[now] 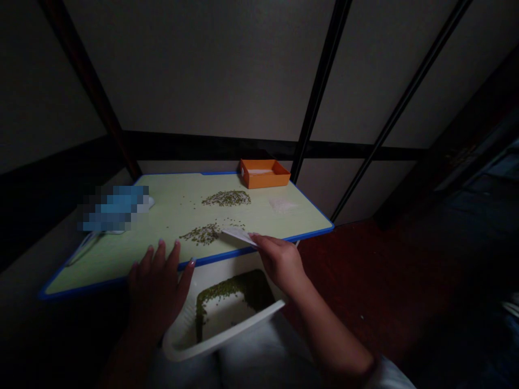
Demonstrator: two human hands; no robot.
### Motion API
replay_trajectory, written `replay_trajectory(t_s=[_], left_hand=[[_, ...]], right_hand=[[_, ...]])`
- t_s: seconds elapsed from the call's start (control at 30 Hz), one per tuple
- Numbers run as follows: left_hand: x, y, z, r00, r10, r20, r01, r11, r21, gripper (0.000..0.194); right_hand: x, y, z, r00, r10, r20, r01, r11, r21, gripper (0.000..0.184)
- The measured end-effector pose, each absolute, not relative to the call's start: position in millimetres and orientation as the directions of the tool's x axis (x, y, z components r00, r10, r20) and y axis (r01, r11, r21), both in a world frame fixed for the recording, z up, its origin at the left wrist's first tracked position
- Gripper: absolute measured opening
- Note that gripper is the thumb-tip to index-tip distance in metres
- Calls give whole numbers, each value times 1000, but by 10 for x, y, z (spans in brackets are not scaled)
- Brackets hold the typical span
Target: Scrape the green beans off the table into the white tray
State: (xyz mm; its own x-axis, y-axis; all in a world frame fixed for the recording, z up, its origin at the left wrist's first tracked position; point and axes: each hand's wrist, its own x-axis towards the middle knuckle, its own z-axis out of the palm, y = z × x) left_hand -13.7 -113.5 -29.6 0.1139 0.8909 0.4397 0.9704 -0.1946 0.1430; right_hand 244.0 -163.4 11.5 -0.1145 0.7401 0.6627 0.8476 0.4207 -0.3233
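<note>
Between the thumb and fingers of my right hand (284, 262) is a thin white card (240, 235), its far end down at the edge of a pile of small green beans (205, 234). My left hand (159, 281) lies with fingers spread over the table's blue front edge, beside a white bin (223, 339). Many more green beans (243, 283) lie in the bin, along its far and right sides. A second pile, beans mixed with pale grains (227, 198), sits farther back on the table (170, 189). My hands are apart from that pile.
An orange open box (265, 180) with something pale inside stands at the table's back right. White grains (283, 205) form a small heap nearby. A blurred-out blue shape (115, 209) rests at the left. Wall panels (211, 70) rise behind; the floor (340, 270) is red.
</note>
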Motion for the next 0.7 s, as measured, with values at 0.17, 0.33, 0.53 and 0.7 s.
replay_trajectory(t_s=[0.17, 0.33, 0.53, 0.7], left_hand=[[-137, -1149, -312, 110, 879, 464, 965, -206, 162, 74], [-230, -1120, -399, 128, 861, 492, 961, -231, 154, 66], [-512, -978, -615, 196, 850, 489, 971, -239, 26, 61], [-625, -937, -651, 237, 850, 471, 967, -251, -33, 60]], right_hand=[[2631, -1653, 172, 37, 611, 791, 811, 444, -381, 25], [2617, -1758, 146, -175, 574, 799, 789, 568, -235, 28], [2520, -1816, -19, -239, 487, 840, 771, 621, -140, 28], [2527, -1818, -98, -164, 506, 847, 741, 630, -233, 30]])
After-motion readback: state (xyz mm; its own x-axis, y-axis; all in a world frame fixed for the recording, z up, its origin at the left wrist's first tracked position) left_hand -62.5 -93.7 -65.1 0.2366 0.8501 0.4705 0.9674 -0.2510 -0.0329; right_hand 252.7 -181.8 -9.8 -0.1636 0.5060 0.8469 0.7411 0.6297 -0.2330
